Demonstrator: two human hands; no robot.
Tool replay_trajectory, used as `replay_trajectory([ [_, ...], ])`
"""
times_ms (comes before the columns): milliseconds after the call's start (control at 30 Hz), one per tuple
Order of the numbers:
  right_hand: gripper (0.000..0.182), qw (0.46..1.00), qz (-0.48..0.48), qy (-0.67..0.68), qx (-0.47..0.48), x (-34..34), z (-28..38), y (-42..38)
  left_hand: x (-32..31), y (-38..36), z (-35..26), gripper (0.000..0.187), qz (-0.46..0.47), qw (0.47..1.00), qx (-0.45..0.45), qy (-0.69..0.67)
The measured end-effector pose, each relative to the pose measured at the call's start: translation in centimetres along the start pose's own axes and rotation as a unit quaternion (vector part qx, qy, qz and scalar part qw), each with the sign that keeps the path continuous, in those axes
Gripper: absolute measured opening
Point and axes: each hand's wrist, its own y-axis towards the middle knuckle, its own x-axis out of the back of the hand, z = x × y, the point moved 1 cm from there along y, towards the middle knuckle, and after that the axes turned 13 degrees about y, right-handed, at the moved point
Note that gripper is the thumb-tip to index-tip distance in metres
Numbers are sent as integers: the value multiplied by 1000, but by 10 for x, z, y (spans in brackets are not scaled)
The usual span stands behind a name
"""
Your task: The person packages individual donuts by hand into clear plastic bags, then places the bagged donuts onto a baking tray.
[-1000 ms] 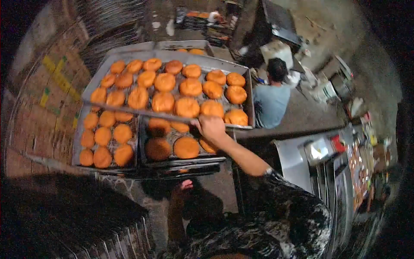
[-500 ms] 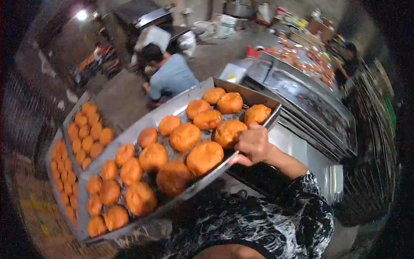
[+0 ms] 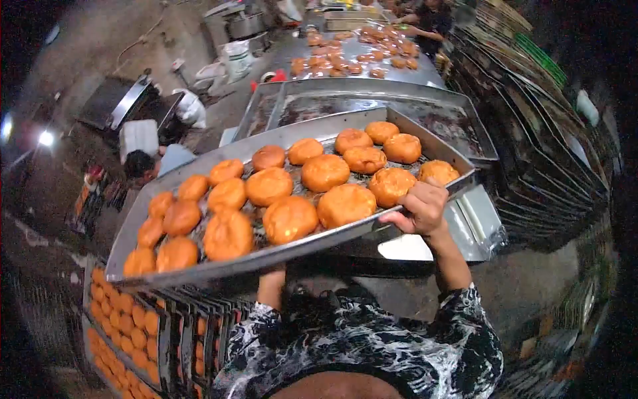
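The right hand [image 3: 422, 207] gripped the near rim of a metal tray [image 3: 199, 266] loaded with orange buns [image 3: 289, 218]. The left forearm [image 3: 271, 286] reached up beneath it; its hand was hidden.

No readable text, label, brand or number on anything in view.

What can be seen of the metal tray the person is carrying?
The tray is a long, shallow rectangle of dull grey metal with a raised rim, held roughly level and slightly tilted at chest height. It carries rows of round, orange-brown buns over a dark, greasy base. The right hand grips its near right rim, fingers curled over the edge. The left forearm reaches up beneath it; that hand is hidden.
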Motion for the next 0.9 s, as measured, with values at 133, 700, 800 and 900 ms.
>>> replay_trajectory([
  [133, 47, 990, 4, -130, -51, -46, 32, -9, 10, 28, -26, 34, -4, 997, 80, 14],
  [700, 42, 864, 93, -254, -425, 10, -205, -151, -51, -16, 184, 22, 450, 530, -48, 717],
  [800, 26, 920, 14, -165, -356, -9, -150, -161, -40, -12, 216, 18, 390, 440, -317, 744],
  [900, 36, 911, -109, -40, -395, -27, -77, -198, 19, 57, 261, 12, 452, 416, -354, 706],
])
